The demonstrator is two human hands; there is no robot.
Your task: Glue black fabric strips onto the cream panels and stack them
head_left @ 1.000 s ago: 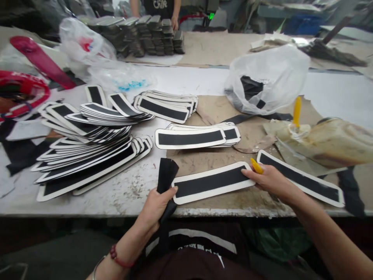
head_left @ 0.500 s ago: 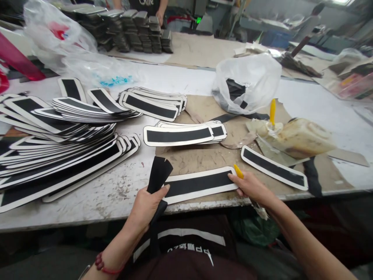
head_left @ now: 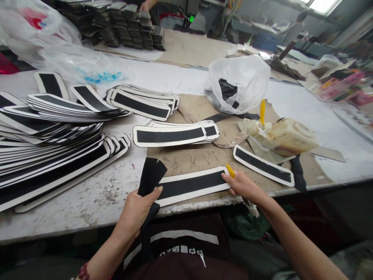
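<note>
A curved black panel with a white border (head_left: 192,186) lies at the table's front edge, between my two hands. My left hand (head_left: 140,208) is closed on a black strip (head_left: 152,173) that looks like fabric; its thumb rests at the panel's left end. The strip's notched end sticks up above the hand, and its other end hangs below. My right hand (head_left: 243,186) pinches the panel's right end. It also holds a yellow-handled brush (head_left: 230,171), whose whitish, caked bristles point down below the palm.
Stacks of similar panels (head_left: 52,163) cover the left side. A smaller pile (head_left: 171,135) lies ahead, and a single panel (head_left: 264,165) at right. Behind it are a stained plastic jug (head_left: 291,136) with another yellow handle (head_left: 262,111) and a white plastic bag (head_left: 239,81). A person's hand (head_left: 148,4) shows at the back.
The view has swung slightly to the right, so the table's contents appear further left. Both hands keep the same hold on the panel, the strip and the brush.
</note>
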